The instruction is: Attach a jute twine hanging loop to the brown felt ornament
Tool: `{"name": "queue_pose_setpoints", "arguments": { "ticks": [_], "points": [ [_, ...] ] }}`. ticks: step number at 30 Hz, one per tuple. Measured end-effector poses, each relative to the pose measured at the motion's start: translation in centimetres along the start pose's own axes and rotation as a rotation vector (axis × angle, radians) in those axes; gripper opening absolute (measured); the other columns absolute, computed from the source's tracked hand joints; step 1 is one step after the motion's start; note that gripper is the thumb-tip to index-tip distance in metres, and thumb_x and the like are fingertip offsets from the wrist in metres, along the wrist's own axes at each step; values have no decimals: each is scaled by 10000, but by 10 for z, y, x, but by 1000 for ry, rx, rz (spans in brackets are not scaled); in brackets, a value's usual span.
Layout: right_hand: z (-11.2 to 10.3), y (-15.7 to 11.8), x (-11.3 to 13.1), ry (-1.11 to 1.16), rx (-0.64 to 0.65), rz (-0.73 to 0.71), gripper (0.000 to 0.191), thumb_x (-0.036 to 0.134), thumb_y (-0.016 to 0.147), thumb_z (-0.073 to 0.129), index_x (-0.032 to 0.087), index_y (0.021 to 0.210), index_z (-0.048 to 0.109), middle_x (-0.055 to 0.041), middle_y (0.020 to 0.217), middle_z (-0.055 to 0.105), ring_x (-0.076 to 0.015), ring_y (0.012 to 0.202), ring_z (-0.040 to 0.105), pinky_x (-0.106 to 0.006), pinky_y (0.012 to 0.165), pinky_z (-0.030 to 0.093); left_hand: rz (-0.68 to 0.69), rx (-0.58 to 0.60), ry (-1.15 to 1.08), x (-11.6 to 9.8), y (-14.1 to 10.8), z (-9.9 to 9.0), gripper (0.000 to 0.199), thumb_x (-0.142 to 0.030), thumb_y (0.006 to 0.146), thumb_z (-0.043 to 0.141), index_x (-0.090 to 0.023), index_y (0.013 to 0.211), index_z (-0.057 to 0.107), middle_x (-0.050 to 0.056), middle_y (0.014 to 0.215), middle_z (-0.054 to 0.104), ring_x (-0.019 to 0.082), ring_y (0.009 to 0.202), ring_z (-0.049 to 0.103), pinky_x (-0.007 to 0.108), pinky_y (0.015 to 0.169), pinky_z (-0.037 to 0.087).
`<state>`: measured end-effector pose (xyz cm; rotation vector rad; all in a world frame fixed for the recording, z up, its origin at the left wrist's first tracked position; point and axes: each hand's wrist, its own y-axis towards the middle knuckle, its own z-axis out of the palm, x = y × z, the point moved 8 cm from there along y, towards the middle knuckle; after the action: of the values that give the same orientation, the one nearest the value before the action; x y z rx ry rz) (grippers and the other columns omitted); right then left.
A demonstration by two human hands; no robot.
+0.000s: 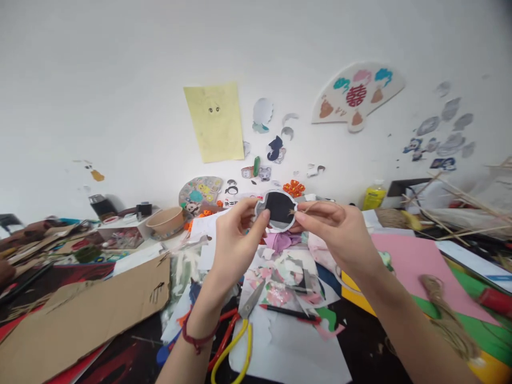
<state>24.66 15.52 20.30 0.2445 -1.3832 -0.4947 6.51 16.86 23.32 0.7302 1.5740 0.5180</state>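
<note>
Raised over the middle of the table, a small dark, roundish cutout with a white scalloped rim (276,208) is held up between both hands. My left hand (238,234) pinches its left edge, with the thumb lying across the front. My right hand (338,229) is closed at the right edge, where thin brown strands, seemingly twine, show by the fingertips. Below the hands lie scissors (242,333) with red and yellow handles, a black and red pen (290,313) and a heap of paper scraps (284,274).
Cardboard (100,314) covers the left front. On the right are pink paper (412,261), a twine bundle (444,314) and a phone-like screen (476,264). A tan bowl (166,223) and a yellow bottle (374,196) stand near the wall, where a decorated fan (356,96) hangs.
</note>
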Motion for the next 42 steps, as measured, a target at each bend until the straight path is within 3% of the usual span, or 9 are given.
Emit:
{"name": "queue_pose_setpoints", "arguments": {
  "ticks": [7, 23, 29, 42],
  "points": [
    [-3, 4, -4, 48, -15, 3, 336, 355, 628, 917, 162, 849, 753, -36, 727, 752, -196, 641, 740, -324, 672, 626, 156, 19, 113, -5, 1, 4, 106, -255, 925, 628, -177, 994, 646, 2, 810, 658, 105, 659, 598, 235, 649, 516],
    [-2, 11, -18, 91, 14, -8, 258, 297, 654, 911, 185, 821, 749, 0, 696, 731, -151, 647, 742, -235, 671, 622, 299, 27, 222, -2, 2, 3, 57, -192, 940, 583, -180, 968, 632, -20, 767, 634, 84, 642, 581, 205, 647, 512],
    [-2, 12, -17, 76, -16, -21, 261, 307, 648, 912, 180, 799, 741, -2, 684, 724, -149, 630, 735, -239, 661, 618, 416, 11, 284, -9, -1, 4, 68, -172, 945, 585, -179, 988, 637, -26, 765, 652, 68, 623, 567, 181, 631, 491],
    [-1, 5, -9, 35, -10, -1, 294, 313, 627, 915, 187, 827, 740, 10, 712, 713, -146, 668, 720, -261, 697, 594, 371, -27, 305, -5, -1, 2, 82, -198, 957, 559, -179, 1000, 626, -16, 759, 643, 92, 622, 578, 219, 640, 494]
  ]
}}
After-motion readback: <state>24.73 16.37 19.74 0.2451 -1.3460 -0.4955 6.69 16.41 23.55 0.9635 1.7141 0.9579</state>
